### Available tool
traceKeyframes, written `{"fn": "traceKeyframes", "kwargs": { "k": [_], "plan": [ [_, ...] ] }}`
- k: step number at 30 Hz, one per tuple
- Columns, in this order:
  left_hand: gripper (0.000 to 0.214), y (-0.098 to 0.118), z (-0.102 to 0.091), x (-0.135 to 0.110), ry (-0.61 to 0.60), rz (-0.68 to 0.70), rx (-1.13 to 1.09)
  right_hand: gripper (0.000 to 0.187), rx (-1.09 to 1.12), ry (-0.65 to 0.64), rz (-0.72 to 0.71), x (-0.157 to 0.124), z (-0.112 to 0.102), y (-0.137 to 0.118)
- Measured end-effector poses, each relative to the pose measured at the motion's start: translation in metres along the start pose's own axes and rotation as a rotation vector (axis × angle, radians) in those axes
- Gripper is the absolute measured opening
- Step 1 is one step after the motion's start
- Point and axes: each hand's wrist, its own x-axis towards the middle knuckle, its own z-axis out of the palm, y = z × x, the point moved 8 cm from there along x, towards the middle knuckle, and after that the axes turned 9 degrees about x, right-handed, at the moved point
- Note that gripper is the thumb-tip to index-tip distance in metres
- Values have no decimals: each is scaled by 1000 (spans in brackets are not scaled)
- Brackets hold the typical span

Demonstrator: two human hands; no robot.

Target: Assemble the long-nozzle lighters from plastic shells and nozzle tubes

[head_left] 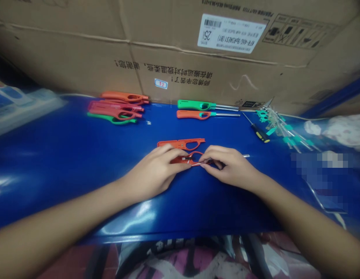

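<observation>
In the middle of the blue table point(116, 217) lies an orange lighter shell half point(196, 154) with its inside up and small parts in it. My left hand point(153, 170) is closed on the handle end of this shell, thumb and fingertips at its near edge. From the other side, my right hand point(235, 167) pinches the shell's front end beside the trigger opening. A metal tube point(246, 155) sticks out beyond the right hand; its inner part is hidden by the fingers. Just behind the hands rests the other orange shell half point(181, 144), also inside up.
At the back left is a stack of orange, red and green shells point(117, 108). A green lighter point(194, 104) and an orange lighter point(191, 114) lie at the back centre. To the right are a screwdriver point(260, 134) and metal tubes with teal parts point(288, 131). A cardboard box point(81, 66) stands behind.
</observation>
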Motion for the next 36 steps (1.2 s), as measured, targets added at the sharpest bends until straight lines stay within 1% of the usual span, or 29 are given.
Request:
{"fn": "traceKeyframes", "kwargs": {
  "k": [7, 13, 17, 21, 26, 29, 32, 36],
  "plan": [
    [38, -1, -1, -1, 23, -3, -41, 15, -10, -24, -11, -1, 0, -1],
    [37, -1, -1, 0, 44, -2, -64, 12, 4, -2, -49, -1, 0, -2],
    [36, -2, 1, 1, 35, -11, -78, 11, 7, 7, -59, -1, 1, -2],
    [36, -3, 2, 0, 16, -17, -78, 10, 4, 5, -58, -2, 0, -2],
    [36, -3, 3, 0, 18, -13, -61, 10, 35, 27, -72, -2, -1, -2],
    [37, -2, 2, -1, 19, -13, -47, 10, 36, 15, -81, -2, 1, -3],
    [36, -1, 1, -1, 28, -9, -37, 9, 30, 8, -72, -1, 2, -3],
    [35, 0, -1, 0, 54, -12, -41, 10, 48, 44, -70, -1, 0, -3]
  ]
}}
